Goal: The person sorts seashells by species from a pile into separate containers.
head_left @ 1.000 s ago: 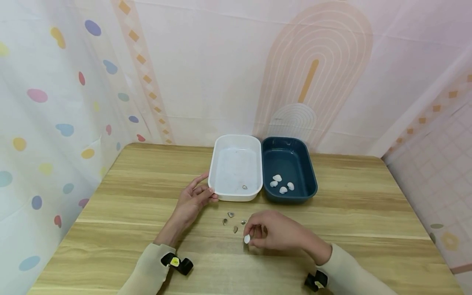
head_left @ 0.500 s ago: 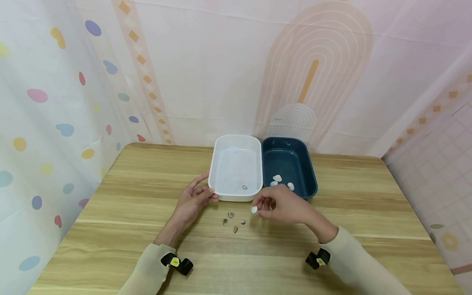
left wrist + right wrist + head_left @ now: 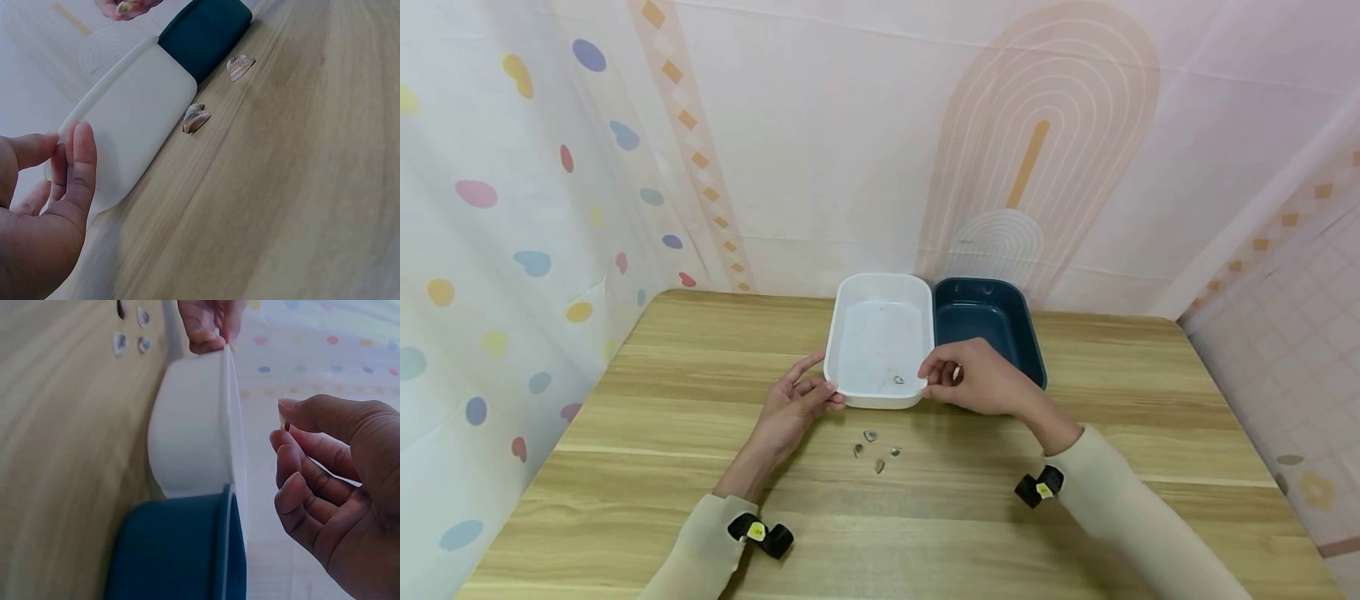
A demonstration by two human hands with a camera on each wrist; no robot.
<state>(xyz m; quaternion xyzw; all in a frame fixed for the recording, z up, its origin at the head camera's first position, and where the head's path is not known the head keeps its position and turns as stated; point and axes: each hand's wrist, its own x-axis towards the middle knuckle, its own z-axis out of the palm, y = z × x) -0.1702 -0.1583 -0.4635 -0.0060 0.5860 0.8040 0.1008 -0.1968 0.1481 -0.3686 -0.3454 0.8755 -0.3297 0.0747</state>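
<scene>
My left hand holds the near-left corner of the white tray, thumb and fingers pinching its rim. Between thumb and index finger, my right hand pinches a small pale seashell, close over the front where the white tray meets the dark teal tray. The right wrist view shows this shell only as a sliver at the fingertips. One small patterned shell lies inside the white tray near its front. The front part of the teal tray's inside is hidden behind my right hand.
Several small brownish shells lie on the wooden table in front of the white tray. The two trays stand side by side at the back, against a patterned cloth backdrop. Each wrist wears a black camera.
My right hand has carried the pale shell from the table up and away to the front of the trays, covering the white shells in the teal tray. My left hand stays put.
</scene>
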